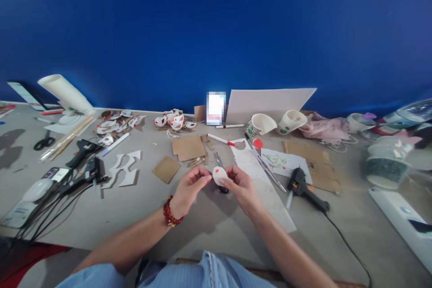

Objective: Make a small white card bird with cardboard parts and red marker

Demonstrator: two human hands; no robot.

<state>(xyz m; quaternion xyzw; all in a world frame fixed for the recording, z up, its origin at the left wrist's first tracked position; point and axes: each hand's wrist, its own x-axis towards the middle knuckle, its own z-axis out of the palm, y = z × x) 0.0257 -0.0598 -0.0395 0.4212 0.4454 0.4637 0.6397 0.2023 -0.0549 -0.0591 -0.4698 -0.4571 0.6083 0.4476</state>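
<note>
In front of me, my right hand [241, 189] pinches a small white paper cutout [220, 175] with a rounded shape and a red spot on it. My left hand [189, 189], with a red bead bracelet on its wrist, is closed in a pinch at the cutout's left edge. Whatever sits between those left fingertips is too small to make out. Under and behind the cutout lies a pair of scissors [218, 159], mostly hidden by it. To the right, a white paper sheet [270, 198] stretches across the table beside my right hand.
Cardboard pieces [188, 147] lie beyond my hands, with a red marker [221, 139] nearby. Finished-looking white-and-red cutouts [175, 120] stand farther back. Glue guns rest on both sides, one black glue gun [305, 189] at right with its cord trailing. A phone [216, 108] leans against the back.
</note>
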